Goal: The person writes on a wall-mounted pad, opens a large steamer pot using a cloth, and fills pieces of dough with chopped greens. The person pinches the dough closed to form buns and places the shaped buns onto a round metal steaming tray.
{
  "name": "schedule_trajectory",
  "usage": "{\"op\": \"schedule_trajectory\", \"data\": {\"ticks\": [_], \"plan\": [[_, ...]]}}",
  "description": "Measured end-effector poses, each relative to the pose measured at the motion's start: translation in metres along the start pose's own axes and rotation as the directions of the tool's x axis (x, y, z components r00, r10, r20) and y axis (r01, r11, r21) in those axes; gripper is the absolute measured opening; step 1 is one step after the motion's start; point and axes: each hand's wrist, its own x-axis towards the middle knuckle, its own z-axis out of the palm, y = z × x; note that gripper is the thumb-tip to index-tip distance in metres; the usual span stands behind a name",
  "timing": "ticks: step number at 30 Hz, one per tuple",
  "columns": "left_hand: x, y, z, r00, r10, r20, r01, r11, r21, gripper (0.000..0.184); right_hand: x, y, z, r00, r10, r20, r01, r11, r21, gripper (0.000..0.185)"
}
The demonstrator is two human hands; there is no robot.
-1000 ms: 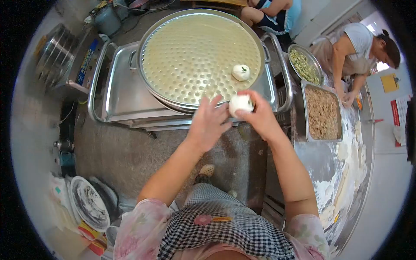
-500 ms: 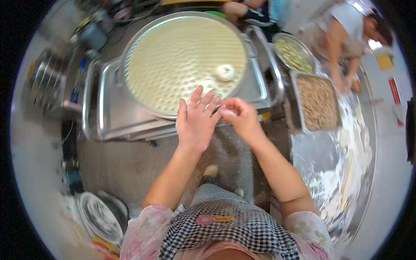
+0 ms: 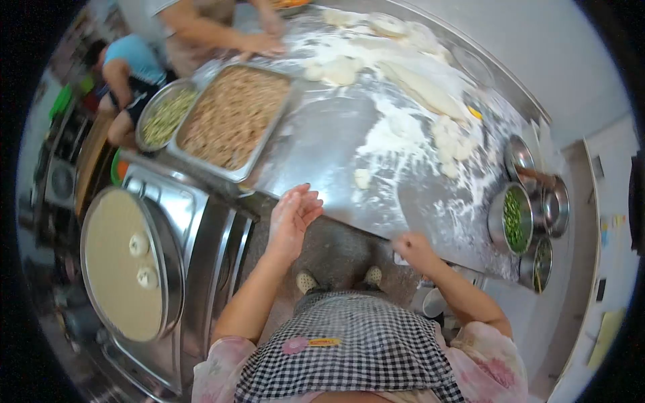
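Head view: I've added a second round white bun [image 3: 147, 277] near the round steel pan [image 3: 173, 269] edge, left hand [image 3: 290, 220] released, right hand [image 3: 414, 250] unclear.

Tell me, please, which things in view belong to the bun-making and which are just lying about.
Likely part of the job:
- two buns
- round pan
- brown filling
- dough
- chopped greens

Probably just lying about:
- white container
- yellow paper

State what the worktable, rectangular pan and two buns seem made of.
Worktable: probably stainless steel, judging by its grey, softly reflective surface.
Rectangular pan: likely bare steel too, its rim catching light.
Two buns: apparently dough, smooth and white.
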Motion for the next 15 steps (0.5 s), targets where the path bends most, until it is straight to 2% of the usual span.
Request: {"op": "schedule_trajectory", "data": {"ticks": [1, 2, 4, 5, 6, 8, 9, 11, 12, 14, 15], "plan": [[0.013, -0.016, 0.018, 0.999, -0.044, 0.027, 0.041, 0.991, 0.124, 0.038, -0.036, 0.056, -0.003, 0.993, -0.080, 0.087, 0.099, 0.965, -0.242, 0.021], [0.025, -0.031, 0.038, 0.995, -0.086, 0.048, 0.072, 0.966, 0.248, 0.037, -0.084, 0.106, 0.007, 0.993, 0.104, 0.052, -0.112, 0.976, 0.186, 0.025], [0.052, -0.068, 0.078, 0.981, -0.166, 0.101, 0.103, 0.884, 0.455, 0.037, -0.147, 0.143, 0.007, 0.950, 0.258, 0.175, -0.274, 0.959, 0.074, 0.047], [0.063, -0.087, 0.098, 0.970, -0.200, 0.140, 0.097, 0.843, 0.530, 0.037, -0.171, 0.140, -0.005, 0.921, 0.298, 0.251, -0.157, 0.874, -0.460, 0.058], [0.078, -0.109, 0.118, 0.958, -0.236, 0.163, 0.092, 0.790, 0.606, 0.037, -0.192, 0.160, -0.002, 0.930, 0.335, 0.153, -0.274, 0.907, -0.318, 0.057], [0.118, -0.164, 0.146, 0.935, -0.109, 0.338, -0.221, 0.569, 0.792, 0.037, -0.235, 0.195, 0.018, 0.898, 0.439, -0.020, -0.439, 0.899, 0.003, 0.056], [0.136, -0.186, 0.161, 0.898, -0.065, 0.435, -0.371, 0.419, 0.829, 0.036, -0.246, 0.207, 0.022, 0.855, 0.519, 0.009, -0.519, 0.853, 0.056, 0.053], [0.166, -0.221, 0.203, 0.850, 0.093, 0.519, -0.527, 0.183, 0.830, 0.034, -0.260, 0.223, 0.018, 0.751, 0.654, 0.088, -0.660, 0.738, 0.141, 0.046], [0.180, -0.236, 0.225, 0.808, 0.162, 0.566, -0.580, 0.048, 0.813, 0.034, -0.268, 0.232, 0.014, 0.756, 0.654, 0.028, -0.648, 0.741, 0.177, 0.042], [0.211, -0.266, 0.248, 0.814, 0.206, 0.544, -0.541, -0.072, 0.838, 0.029, -0.281, 0.245, 0.015, 0.749, 0.656, -0.096, -0.622, 0.745, 0.242, 0.033], [0.224, -0.278, 0.255, 0.815, 0.231, 0.532, -0.514, -0.135, 0.847, 0.027, -0.290, 0.260, 0.017, 0.791, 0.599, -0.122, -0.569, 0.795, 0.210, 0.031]]}}
